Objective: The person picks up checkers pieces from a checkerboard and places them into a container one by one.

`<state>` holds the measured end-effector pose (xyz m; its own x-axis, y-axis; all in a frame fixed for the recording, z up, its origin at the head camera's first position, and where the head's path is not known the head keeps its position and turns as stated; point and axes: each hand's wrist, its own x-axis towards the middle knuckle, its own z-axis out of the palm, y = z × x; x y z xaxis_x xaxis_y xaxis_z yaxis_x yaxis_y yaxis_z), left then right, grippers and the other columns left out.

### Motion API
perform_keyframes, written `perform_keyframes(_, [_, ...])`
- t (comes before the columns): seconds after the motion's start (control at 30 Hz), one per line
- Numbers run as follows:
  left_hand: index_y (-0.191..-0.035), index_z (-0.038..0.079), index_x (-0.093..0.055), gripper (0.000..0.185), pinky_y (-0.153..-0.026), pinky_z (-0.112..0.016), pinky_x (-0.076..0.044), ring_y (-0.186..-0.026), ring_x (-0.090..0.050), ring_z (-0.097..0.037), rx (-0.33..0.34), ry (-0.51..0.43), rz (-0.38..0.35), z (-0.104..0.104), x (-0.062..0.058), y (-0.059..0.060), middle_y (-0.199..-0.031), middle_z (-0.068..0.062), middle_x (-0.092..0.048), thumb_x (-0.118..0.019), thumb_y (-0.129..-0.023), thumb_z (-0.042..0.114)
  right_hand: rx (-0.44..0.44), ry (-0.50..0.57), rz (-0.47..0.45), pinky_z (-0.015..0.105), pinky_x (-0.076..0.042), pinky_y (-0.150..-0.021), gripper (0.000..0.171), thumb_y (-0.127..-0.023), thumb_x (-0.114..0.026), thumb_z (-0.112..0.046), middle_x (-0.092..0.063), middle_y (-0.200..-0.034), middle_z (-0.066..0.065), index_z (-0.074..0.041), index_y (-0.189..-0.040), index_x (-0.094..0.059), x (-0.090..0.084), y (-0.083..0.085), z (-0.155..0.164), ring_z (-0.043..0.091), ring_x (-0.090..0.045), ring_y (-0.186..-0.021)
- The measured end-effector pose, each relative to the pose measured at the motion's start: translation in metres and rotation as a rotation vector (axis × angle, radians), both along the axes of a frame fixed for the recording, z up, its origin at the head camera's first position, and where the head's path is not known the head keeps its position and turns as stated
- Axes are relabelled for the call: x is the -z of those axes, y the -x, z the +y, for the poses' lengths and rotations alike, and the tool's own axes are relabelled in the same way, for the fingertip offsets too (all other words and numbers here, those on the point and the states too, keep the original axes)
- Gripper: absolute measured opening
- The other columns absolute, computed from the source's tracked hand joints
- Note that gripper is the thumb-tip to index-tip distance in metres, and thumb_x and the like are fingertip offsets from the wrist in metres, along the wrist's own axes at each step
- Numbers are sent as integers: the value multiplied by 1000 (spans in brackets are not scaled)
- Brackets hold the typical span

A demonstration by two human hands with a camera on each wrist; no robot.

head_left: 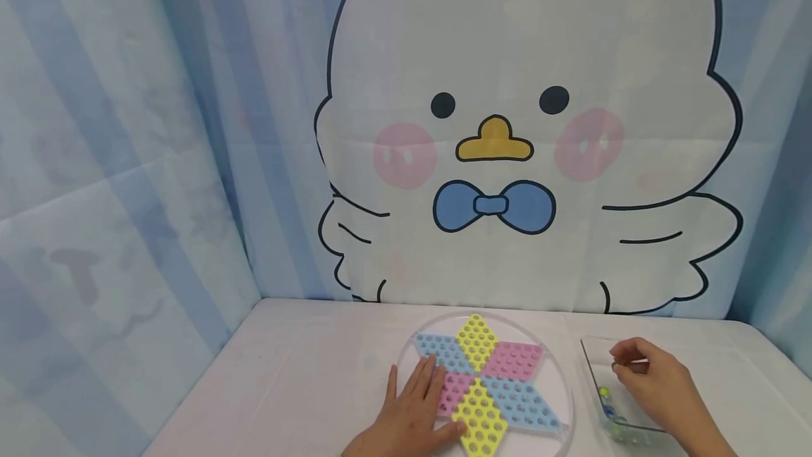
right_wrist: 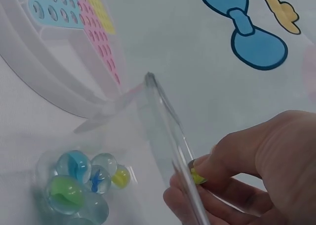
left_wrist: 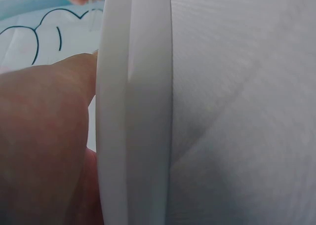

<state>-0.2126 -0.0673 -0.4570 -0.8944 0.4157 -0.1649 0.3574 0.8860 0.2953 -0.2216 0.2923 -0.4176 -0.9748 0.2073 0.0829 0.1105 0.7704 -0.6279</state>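
Note:
My left hand (head_left: 409, 411) rests on the left part of a round Chinese checkers board (head_left: 517, 362), fingers spread. The board carries a six-pointed star with yellow, blue and pink sections full of small hollows. In the left wrist view, the board's pale rim (left_wrist: 113, 111) hides most of that hand. Over a clear plastic box (head_left: 591, 379), my right hand (head_left: 656, 383) pinches a marble (right_wrist: 197, 177) with yellow in it between thumb and finger. Behind the box's clear edge, the right wrist view shows this marble partly covered by the fingers.
Several glass marbles (right_wrist: 66, 193) with green, blue and yellow swirls lie together in the box, right of the board. Both stand on a white table (head_left: 304, 372). A striped blue curtain (head_left: 209, 125) with a cartoon bird rises behind and beside the table.

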Motion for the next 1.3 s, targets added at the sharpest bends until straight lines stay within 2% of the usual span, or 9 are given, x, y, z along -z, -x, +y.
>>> perform_keyframes(0.1, [-158,13,-24,96,-119,-66,-6,-155,-14,-24,2,3,4,0,0,0,-168,-7,-16,-39,-89,78,-10,-8,-29,47,-57,-78,24,-87,-67,-4,-65,-101,22,5,-108,-60,2,1,3,32,-67,-89])
perform_keyframes(0.4, [-158,14,-24,96,-119,-65,-5,-155,-13,-25,3,10,1,0,-1,0,-168,-6,-14,-38,-89,79,-48,-33,-142,45,-55,-75,21,-86,-68,-7,-68,-98,17,3,-103,-62,2,2,6,29,-64,-88])
perform_keyframes(0.73, [-159,15,-22,97,-119,-65,-5,-156,-13,-24,8,8,-6,-1,1,1,-168,-5,-12,-36,-88,80,-105,-92,-135,48,-53,-77,14,-84,-67,-6,-69,-91,9,0,-96,-63,11,6,7,23,-63,-84])
perform_keyframes(1.0, [-159,14,-23,96,-119,-65,-4,-156,-12,-24,8,3,1,-1,0,0,-168,-6,-13,-37,-89,79,-96,-115,-167,47,-53,-77,10,-83,-66,-2,-67,-86,8,0,-91,-61,12,6,0,20,-58,-80])
perform_keyframes(1.3, [-158,14,-24,96,-119,-65,-5,-155,-13,-24,3,1,5,0,1,1,-168,-6,-14,-38,-88,79,-107,-161,-118,38,-48,-68,7,-83,-64,-1,-62,-78,4,0,-89,-60,11,3,0,18,-53,-74])
